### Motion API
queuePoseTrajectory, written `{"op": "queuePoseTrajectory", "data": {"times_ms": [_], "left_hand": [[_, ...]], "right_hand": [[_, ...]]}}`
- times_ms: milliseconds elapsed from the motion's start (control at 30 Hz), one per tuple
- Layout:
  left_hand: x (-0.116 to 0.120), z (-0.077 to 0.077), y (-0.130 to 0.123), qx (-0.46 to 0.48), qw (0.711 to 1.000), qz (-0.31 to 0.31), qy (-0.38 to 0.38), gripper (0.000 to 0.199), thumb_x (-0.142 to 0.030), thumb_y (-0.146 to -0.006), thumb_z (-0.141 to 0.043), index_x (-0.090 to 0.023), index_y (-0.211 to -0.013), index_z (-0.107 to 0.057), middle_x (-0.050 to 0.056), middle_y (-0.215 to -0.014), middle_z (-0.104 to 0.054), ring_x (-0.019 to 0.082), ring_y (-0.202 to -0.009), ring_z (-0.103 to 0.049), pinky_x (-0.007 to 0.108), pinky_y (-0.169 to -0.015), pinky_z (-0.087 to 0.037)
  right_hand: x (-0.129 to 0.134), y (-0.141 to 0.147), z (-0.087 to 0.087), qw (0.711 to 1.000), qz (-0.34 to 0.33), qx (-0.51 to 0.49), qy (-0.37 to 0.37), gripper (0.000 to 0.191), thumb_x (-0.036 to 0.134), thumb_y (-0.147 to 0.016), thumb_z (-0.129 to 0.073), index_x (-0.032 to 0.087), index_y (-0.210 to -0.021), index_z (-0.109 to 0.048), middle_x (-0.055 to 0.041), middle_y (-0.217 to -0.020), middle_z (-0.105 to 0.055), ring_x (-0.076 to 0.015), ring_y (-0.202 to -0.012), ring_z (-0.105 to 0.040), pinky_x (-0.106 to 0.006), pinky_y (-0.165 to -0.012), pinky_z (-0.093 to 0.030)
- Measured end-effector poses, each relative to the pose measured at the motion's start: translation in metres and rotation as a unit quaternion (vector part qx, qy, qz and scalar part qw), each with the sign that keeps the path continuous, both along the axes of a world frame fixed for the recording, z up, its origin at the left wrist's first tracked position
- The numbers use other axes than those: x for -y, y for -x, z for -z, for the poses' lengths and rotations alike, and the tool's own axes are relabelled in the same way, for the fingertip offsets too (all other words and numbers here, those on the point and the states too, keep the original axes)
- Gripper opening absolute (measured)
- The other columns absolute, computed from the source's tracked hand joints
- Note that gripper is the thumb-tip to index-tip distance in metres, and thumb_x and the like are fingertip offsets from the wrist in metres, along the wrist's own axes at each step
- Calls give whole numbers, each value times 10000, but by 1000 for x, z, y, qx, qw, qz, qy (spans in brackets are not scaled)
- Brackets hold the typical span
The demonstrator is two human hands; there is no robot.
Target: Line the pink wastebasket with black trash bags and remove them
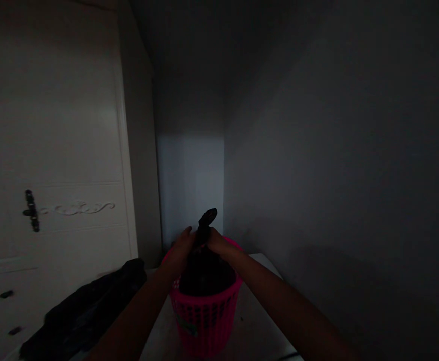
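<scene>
The black bag [206, 276] sits inside the pink basket [204, 346] on the pale surface [259, 311], its gathered top rising between both hands toward 12 o'clock. The right hand [217, 241], at 1 o'clock over the basket, seems to pinch that gathered neck; the left hand [181, 248] is at 11 o'clock, thumb raised, but the gloom hides its fingers, so I cannot tell how its grip stands. A dark bundle [91, 301] lies at 9 o'clock, apart from the basket.

To handle the neck well, one grip should anchor it low while the other works above — even tension, no sharp tugs. Thin material could tear, and a sideways pull could tip the basket.
</scene>
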State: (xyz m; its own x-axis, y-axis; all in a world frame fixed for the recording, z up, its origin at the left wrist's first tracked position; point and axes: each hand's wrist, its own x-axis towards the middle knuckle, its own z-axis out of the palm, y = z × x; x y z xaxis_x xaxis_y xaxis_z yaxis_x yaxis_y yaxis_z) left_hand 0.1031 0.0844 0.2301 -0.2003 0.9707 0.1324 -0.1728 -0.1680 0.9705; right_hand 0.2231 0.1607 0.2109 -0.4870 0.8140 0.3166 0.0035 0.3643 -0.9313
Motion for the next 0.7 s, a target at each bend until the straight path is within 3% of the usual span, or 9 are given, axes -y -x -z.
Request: {"op": "queuePoseTrajectory", "data": {"times_ms": [67, 133, 233, 300, 433, 500, 600, 700], "left_hand": [[2, -2, 0, -27, 999, 37, 17, 768, -416, -618, -937, -180, -1297, -665, 90, -965, -795, 231, -796, -736, 315, -686, -558], [4, -6, -1, -53, 996, 73, 12, 754, -452, -568, -966, -159, -1215, -713, 107, -965, -802, 243, -820, -742, 316, -692, -562], [4, -10, 1, -71, 996, 57, -4, 628, -545, -545, -942, -137, -988, -767, 59, -753, -760, 198, -660, -686, 271, -577, -500], [3, -10, 3, -74, 997, 26, -22, 546, -559, -559, -904, -135, -874, -763, 31, -647, -709, 173, -581, -631, 259, -528, -457], [1, -8, 6, -83, 993, -21, -83, 386, -480, -621, -819, -153, -812, -747, 40, -714, -736, 185, -656, -645, 267, -589, -494], [1, -7, 6, -104, 990, -37, -92, 332, -453, -650, -784, -161, -800, -733, 27, -694, -719, 173, -631, -618, 261, -572, -476], [1, -4, 4, -141, 988, -40, -46, 312, -472, -751, -716, -166, -808, -722, 7, -600, -655, 160, -538, -561, 255, -506, -411], [2, -3, 6, -148, 988, -40, -25, 365, -514, -831, -676, -181, -959, -754, 25, -658, -698, 202, -597, -632, 273, -543, -448]], "right_hand": [[2, -3, 1, 997, -10, 10, -71, 178, 315, -699, -789, 207, -733, -652, -20, -755, -713, -201, -753, -629, -339, -753, -530], [7, -8, 0, 992, -13, -9, -127, 197, 286, -692, -790, 203, -831, -678, -25, -859, -736, -201, -826, -640, -340, -808, -539], [17, -15, -6, 985, -24, -29, -168, 395, 239, -674, -796, 205, -1054, -692, -43, -1075, -748, -212, -983, -659, -362, -938, -534], [26, -21, -11, 990, -30, -14, -136, 502, 238, -648, -824, 195, -1130, -691, -56, -1136, -741, -234, -1045, -667, -383, -974, -529], [42, -28, -21, 995, -96, -18, 2, 617, 379, -678, -880, 217, -1243, -696, -58, -1156, -753, -252, -1037, -699, -380, -904, -556], [47, -25, -23, 995, -89, -40, 15, 548, 472, -701, -875, 210, -1161, -733, -50, -1067, -769, -232, -948, -708, -350, -840, -555], [44, -17, -21, 997, -18, -69, 6, 478, 621, -746, -792, 166, -882, -744, -34, -805, -739, -196, -752, -674, -320, -729, -529], [33, -11, -14, 993, 26, -110, 42, 504, 664, -765, -735, 163, -820, -717, -24, -711, -703, -186, -664, -643, -319, -664, -510]]}}
